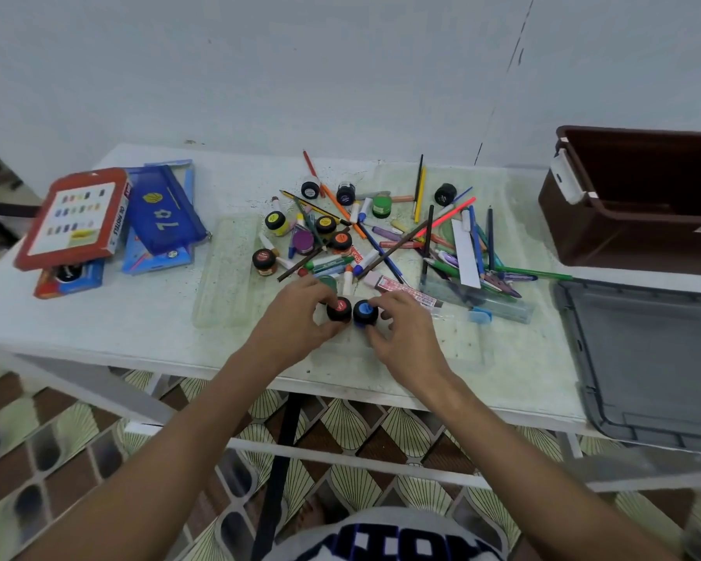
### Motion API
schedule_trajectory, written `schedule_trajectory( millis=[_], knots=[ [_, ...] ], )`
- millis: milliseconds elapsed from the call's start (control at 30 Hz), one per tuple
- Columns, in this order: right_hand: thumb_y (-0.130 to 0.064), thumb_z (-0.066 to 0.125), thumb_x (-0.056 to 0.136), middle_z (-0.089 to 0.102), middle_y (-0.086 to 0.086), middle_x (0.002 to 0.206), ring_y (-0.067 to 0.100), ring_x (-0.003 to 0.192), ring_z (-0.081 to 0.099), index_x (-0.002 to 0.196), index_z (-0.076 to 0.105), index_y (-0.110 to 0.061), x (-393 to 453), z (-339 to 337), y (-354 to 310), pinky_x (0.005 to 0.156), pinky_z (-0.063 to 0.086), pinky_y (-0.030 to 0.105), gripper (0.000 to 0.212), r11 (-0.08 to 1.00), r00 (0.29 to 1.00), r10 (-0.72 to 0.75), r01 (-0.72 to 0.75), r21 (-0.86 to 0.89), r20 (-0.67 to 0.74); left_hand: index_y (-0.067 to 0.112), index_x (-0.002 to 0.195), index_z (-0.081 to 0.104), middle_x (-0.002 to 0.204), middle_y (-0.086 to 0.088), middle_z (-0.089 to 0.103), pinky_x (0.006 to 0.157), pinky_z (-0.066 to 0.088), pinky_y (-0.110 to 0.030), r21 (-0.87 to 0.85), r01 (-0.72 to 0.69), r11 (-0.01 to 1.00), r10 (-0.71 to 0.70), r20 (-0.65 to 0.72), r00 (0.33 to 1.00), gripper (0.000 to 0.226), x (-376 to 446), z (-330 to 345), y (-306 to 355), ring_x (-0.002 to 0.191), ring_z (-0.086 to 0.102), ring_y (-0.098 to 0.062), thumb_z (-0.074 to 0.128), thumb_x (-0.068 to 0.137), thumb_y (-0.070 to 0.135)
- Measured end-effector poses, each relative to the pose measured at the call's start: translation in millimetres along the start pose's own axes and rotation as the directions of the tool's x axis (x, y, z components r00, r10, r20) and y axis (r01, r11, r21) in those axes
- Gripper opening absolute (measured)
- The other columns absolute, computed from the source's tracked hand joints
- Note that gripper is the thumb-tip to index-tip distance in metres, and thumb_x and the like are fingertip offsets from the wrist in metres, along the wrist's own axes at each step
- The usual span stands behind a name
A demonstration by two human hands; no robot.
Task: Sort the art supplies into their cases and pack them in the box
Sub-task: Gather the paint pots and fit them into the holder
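At table centre, near edge: two paint pots held side by side, almost touching. Left hand [300, 317] curled round red-labelled pot [339, 308]; right hand [401, 334] curled round blue-labelled pot [366, 312]. Hands close together, each clamped on its own pot, both pots upright with lids facing up. Whether pots rest on table [118, 317] or sit just above it: cannot tell.

Beyond hands, toward wall: loose pile of supplies [381, 236], comprising further paint pots, pencils, markers, crayons and a white ruler [465, 253]. Long items lying at mixed angles, no common axis. Clear pencil case [478, 301] just right of right hand, long axis running left to right, slightly down to the right.

Far left of table: stack of cases, red oil-pastel box [73, 216] uppermost, blue pouch [167, 212] beside it. Well apart from both hands; left hand nearer.

Far right: brown box [632, 220], open, standing on table edge; grey lid [648, 358] lying flat in front of it. Right hand nearer to both.

Governing relation for coming move: the cases lie to the left and the brown box to the right of the held pair, hands roughly midway. Probable step: grouping of paint pots prior to casing. Which case takes the pots: not determinable from view. Risk: pots round and smooth, liable to roll if laid on side; keep upright.
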State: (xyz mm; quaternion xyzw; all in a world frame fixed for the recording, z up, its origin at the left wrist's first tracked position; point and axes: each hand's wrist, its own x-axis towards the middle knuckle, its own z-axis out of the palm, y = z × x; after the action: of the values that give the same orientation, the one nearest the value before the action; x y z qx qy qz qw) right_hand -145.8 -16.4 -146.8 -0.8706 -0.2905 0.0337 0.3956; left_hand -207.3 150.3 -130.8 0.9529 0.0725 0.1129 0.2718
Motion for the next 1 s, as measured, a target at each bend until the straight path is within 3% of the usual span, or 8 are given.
schedule_trajectory(
  millis=[200,400,533,700,767,833,900,1000],
  knots=[
    [-0.004,0.071,0.079,0.052,-0.003,0.099,0.012,0.084,0.052,0.113,0.069,-0.009,7.6,3.4,2.4,0.076,0.041,0.016,0.035,0.999,0.999,0.052,-0.052,-0.001,-0.011,0.014,0.091,0.072,0.094,0.004,0.063,0.064,0.032,-0.008,0.019,-0.029,0.999,0.030,-0.041,0.999,0.021,0.7,4.1,-2.5,0.068,0.046,0.001,0.082,0.072,0.016],
    [-0.005,0.071,0.079,0.055,-0.004,0.094,0.013,0.085,0.055,0.111,0.071,-0.012,5.3,1.2,3.0,0.081,0.050,0.026,0.033,0.999,0.999,0.034,-0.034,0.015,-0.024,0.015,0.089,0.072,0.094,0.000,0.061,0.078,0.046,-0.029,0.061,0.006,0.998,-0.001,-0.082,0.997,0.023,2.7,12.2,-9.8,0.088,0.054,-0.017,0.083,0.071,0.024],
    [0.000,0.068,0.078,0.060,0.001,0.100,0.012,0.086,0.054,0.112,0.070,-0.012,4.2,3.0,2.3,0.081,0.049,0.023,0.035,0.999,0.998,0.050,-0.050,0.022,-0.026,0.017,0.089,0.070,0.093,0.004,0.060,0.076,0.047,-0.030,0.055,-0.001,0.998,0.003,-0.036,0.999,0.024,3.5,9.3,-7.4,0.086,0.054,-0.016,0.081,0.071,0.028],
    [-0.011,0.073,0.077,0.051,-0.004,0.093,0.014,0.087,0.052,0.114,0.068,-0.017,8.3,-2.4,-1.8,0.076,0.040,0.022,0.037,0.995,0.998,0.067,-0.065,-0.080,0.019,0.019,0.099,0.070,0.095,0.007,0.059,0.064,0.037,-0.006,-0.044,0.066,0.997,-0.067,-0.038,0.997,0.021,-0.7,-6.9,-2.4,0.073,0.049,0.001,0.074,0.079,0.027],
    [-0.025,0.079,0.074,0.050,-0.004,0.094,0.015,0.089,0.051,0.119,0.065,-0.020,13.7,-8.5,-7.4,0.075,0.036,0.021,0.048,0.994,0.997,0.065,-0.061,-0.091,0.038,0.019,0.105,0.069,0.095,0.005,0.059,0.061,0.034,-0.008,-0.050,0.123,0.991,-0.128,-0.104,0.986,0.022,2.7,-20.6,-8.4,0.071,0.047,-0.001,0.069,0.083,0.023],
    [-0.034,0.082,0.072,0.053,-0.003,0.093,0.008,0.079,0.048,0.119,0.065,-0.020,23.3,-14.7,-15.8,0.068,0.034,0.014,0.052,0.999,0.999,0.028,-0.027,-0.025,0.027,0.017,0.109,0.068,0.097,-0.001,0.059,0.069,0.040,-0.018,0.001,0.177,0.984,-0.175,-0.144,0.974,0.026,11.3,-36.3,-21.8,0.073,0.047,-0.007,0.067,0.083,0.019],
    [-0.035,0.083,0.071,0.057,-0.004,0.092,0.000,0.072,0.047,0.114,0.067,-0.018,37.8,-17.6,-24.9,0.060,0.034,0.007,0.049,0.998,0.999,0.003,-0.006,0.060,0.048,0.017,0.115,0.065,0.103,-0.005,0.057,0.078,0.042,-0.025,0.059,0.245,0.968,-0.235,-0.138,0.962,0.033,22.2,-51.8,-38.7,0.081,0.050,-0.013,0.068,0.082,0.020],
    [-0.032,0.083,0.071,0.061,-0.006,0.100,-0.002,0.076,0.051,0.118,0.066,-0.017,62.3,-14.4,-33.4,0.064,0.038,0.004,0.052,0.998,0.985,-0.001,-0.010,0.061,0.172,0.019,0.126,0.057,0.118,-0.010,0.051,0.083,0.041,-0.028,0.140,0.327,0.935,-0.319,-0.073,0.945,0.049,37.1,-67.5,-64.3,0.099,0.053,-0.023,0.072,0.080,0.027]
  ],
)
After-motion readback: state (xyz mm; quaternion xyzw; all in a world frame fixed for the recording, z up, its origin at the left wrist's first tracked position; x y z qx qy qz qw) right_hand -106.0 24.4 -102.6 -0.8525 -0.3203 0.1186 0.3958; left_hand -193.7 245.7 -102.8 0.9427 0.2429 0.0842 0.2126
